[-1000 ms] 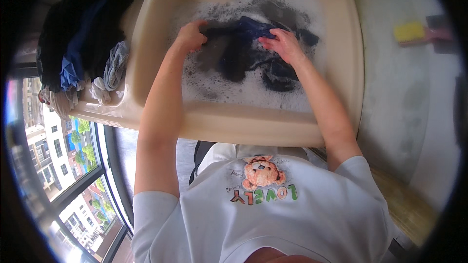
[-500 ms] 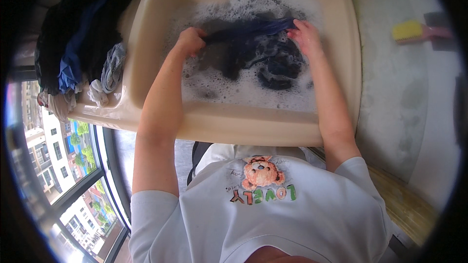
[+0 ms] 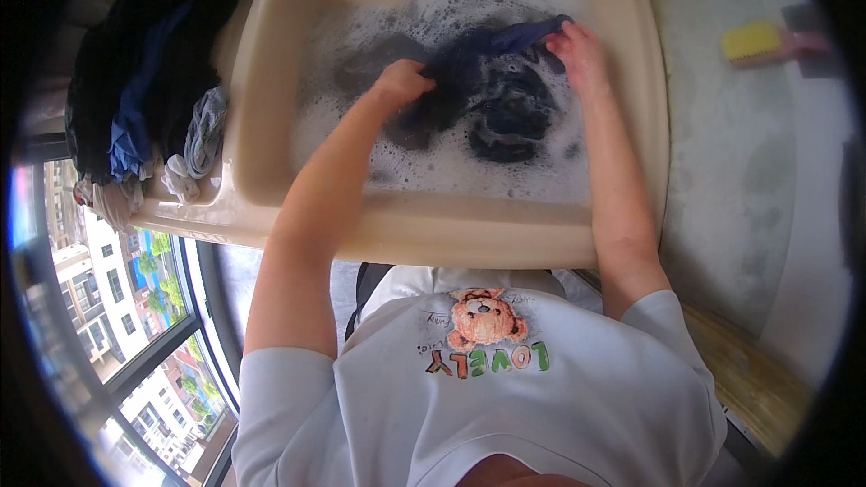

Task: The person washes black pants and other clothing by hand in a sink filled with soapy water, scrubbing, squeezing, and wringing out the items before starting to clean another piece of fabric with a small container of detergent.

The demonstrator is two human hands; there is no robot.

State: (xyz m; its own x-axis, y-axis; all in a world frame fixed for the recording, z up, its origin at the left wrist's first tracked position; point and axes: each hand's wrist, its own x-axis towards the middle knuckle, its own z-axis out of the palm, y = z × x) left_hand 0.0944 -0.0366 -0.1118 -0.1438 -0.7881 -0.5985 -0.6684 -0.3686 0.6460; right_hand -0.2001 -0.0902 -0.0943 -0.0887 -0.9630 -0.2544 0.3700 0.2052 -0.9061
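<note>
A dark navy garment (image 3: 492, 41) stretches between my hands at the surface of soapy water in a beige wash basin (image 3: 271, 99). My left hand (image 3: 404, 83) is closed on its left part, low over the water. Higher and to the right, my right hand (image 3: 577, 52) pinches its far end between thumb and fingers. Most of the cloth near my left hand lies under water and foam, so its kind cannot be made out. Another dark wet bundle of cloth (image 3: 512, 113) floats in the suds just in front of it.
Left of the basin, a heap of dark clothes (image 3: 99, 99) lies with a blue garment (image 3: 135, 126) and grey cloth (image 3: 207, 131). A yellow-bristled brush with a pink handle (image 3: 753, 43) rests on the right-hand ledge. A window (image 3: 135, 307) is at the lower left.
My left hand has moved right and slightly nearer me, bringing the garment's held points closer together. My right hand has shifted a little right and farther away, still gripping its end.
</note>
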